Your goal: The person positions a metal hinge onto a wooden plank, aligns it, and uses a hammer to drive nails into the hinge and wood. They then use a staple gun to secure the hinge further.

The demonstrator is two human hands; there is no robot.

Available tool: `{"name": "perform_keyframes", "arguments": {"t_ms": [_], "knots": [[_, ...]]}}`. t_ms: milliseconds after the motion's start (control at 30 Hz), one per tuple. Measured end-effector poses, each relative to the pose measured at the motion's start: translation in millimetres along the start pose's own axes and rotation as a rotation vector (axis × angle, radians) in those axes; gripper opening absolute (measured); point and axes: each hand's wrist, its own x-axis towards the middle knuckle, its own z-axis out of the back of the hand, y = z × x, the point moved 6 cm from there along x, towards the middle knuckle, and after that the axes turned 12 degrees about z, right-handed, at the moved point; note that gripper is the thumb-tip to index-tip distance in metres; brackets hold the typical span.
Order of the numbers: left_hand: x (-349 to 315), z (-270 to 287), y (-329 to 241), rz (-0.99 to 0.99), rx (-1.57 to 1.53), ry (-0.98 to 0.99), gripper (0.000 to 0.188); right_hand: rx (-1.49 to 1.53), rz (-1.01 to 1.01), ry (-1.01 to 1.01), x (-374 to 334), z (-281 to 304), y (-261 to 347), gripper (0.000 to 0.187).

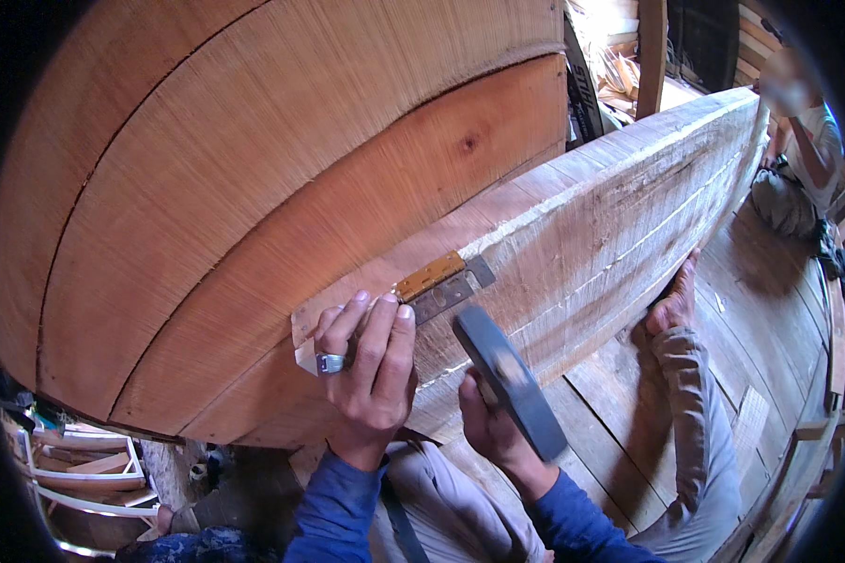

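Golden hinge (430, 275) lies by the left hand (370, 361), beyond the right hand (494, 432).

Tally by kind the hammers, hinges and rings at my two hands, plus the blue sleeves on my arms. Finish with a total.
Hammer: 1, in the right hand
Hinge: 1, by the left hand
Ring: 1, on the left hand
Blue sleeves: 2
Total: 5
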Motion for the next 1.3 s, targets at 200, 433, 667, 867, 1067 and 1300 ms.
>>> {"name": "perform_keyframes", "arguments": {"t_ms": [200,433,667,867,1067,1300], "knots": [[-0.7,-1.4,-0.5,-0.013,0.006,-0.002,0.024,0.190,-0.113,-0.001,-17.4,0.0,-5.9,0.020],[-0.5,-0.8,-1.3,-0.001,0.016,-0.016,0.027,0.035,0.043,-0.048,-3.7,1.2,8.8,0.005],[-4.9,-0.9,3.4,-0.003,0.036,-0.006,0.023,0.029,0.105,-0.077,6.3,5.2,19.4,0.008],[1.3,1.9,-0.1,0.003,0.029,-0.021,0.026,0.071,-0.035,0.028,8.8,2.9,18.1,0.005],[0.8,-2.5,-0.8,-0.002,0.005,-0.034,0.027,0.294,-0.080,-0.190,-7.2,14.1,17.8,0.014],[2.0,-0.4,-0.7,0.013,-0.018,-0.035,0.028,0.253,-0.059,-0.161,-9.2,12.5,22.7,0.012]]}}
